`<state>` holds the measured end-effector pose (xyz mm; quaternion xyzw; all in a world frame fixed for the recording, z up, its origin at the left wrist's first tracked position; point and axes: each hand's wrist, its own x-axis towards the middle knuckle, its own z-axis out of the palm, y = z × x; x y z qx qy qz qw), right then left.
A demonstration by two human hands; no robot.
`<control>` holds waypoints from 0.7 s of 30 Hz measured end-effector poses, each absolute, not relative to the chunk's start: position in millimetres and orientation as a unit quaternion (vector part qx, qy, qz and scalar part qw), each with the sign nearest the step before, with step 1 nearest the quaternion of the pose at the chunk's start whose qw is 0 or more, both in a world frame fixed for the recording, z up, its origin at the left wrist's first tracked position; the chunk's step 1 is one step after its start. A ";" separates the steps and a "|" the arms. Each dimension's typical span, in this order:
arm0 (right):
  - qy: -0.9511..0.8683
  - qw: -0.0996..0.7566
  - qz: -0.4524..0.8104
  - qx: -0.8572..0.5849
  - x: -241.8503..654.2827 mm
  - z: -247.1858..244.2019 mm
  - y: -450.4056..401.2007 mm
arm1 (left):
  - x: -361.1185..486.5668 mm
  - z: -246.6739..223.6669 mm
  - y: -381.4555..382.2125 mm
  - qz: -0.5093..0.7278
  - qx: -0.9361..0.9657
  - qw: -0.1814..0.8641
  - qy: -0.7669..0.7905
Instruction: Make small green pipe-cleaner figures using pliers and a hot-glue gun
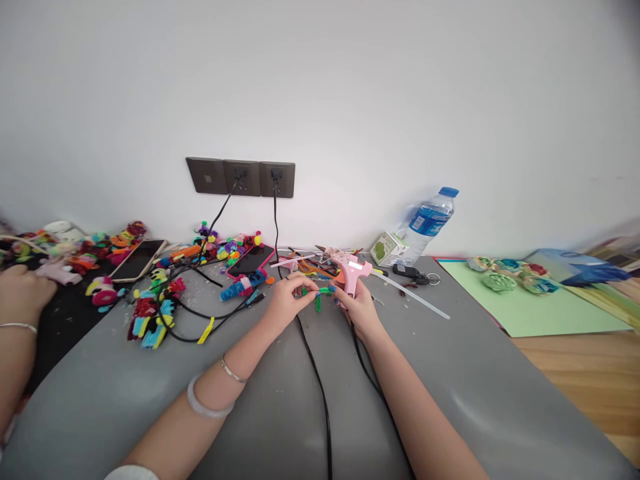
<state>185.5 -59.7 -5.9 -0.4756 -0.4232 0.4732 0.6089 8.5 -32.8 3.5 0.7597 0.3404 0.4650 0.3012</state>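
Near the centre, my left hand (pixel 291 297) pinches one end of a small green fuzzy piece (pixel 324 291), its fingers closed. The piece spans the gap between both hands, with a short green part hanging down. My right hand (pixel 359 305) is wrapped round a pink glue gun (pixel 353 268) and its fingertips also touch the green piece. A translucent glue stick (pixel 415 295) sticks out of the back of the gun to the right. The gun's nozzle points left, over a pile of pipe cleaners (pixel 313 268). A black cable runs down from the gun beside my right wrist.
Colourful fuzzy figures (pixel 151 313), phones (pixel 139 261) and black cables (pixel 187 339) lie to the left. Another person's hand (pixel 25 293) rests at the far left. A bottle (pixel 427 223), small box (pixel 389 249), keys (pixel 419 274) and green paper (pixel 540 310) are to the right.
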 end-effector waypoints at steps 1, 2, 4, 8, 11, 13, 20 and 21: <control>-0.423 0.609 0.475 -0.474 185.5 -5.5 -59.9 | 8.2 3.0 -32.3 0.467 0.762 0.294 0.339; -0.423 0.608 0.477 -0.473 185.4 -5.3 -60.0 | 7.9 2.6 -31.8 0.469 0.764 0.287 0.337; -0.425 0.608 0.478 -0.471 185.5 -5.2 -60.0 | 7.4 1.9 -31.3 0.471 0.771 0.270 0.333; -0.424 0.606 0.470 -0.482 185.7 -6.5 -59.6 | 6.9 1.9 -31.8 0.468 0.786 0.240 0.326; -0.423 0.604 0.470 -0.485 186.0 -6.9 -59.6 | 6.9 1.9 -32.3 0.469 0.788 0.232 0.326; -0.426 0.603 0.471 -0.483 186.1 -6.8 -59.8 | 6.9 1.8 -32.4 0.473 0.786 0.229 0.327; -0.414 0.609 0.480 -0.476 185.7 -6.8 -60.1 | 7.1 0.4 -33.2 0.481 0.783 0.229 0.321; -0.412 0.610 0.481 -0.475 185.6 -7.1 -60.0 | 7.0 0.2 -33.3 0.482 0.784 0.228 0.319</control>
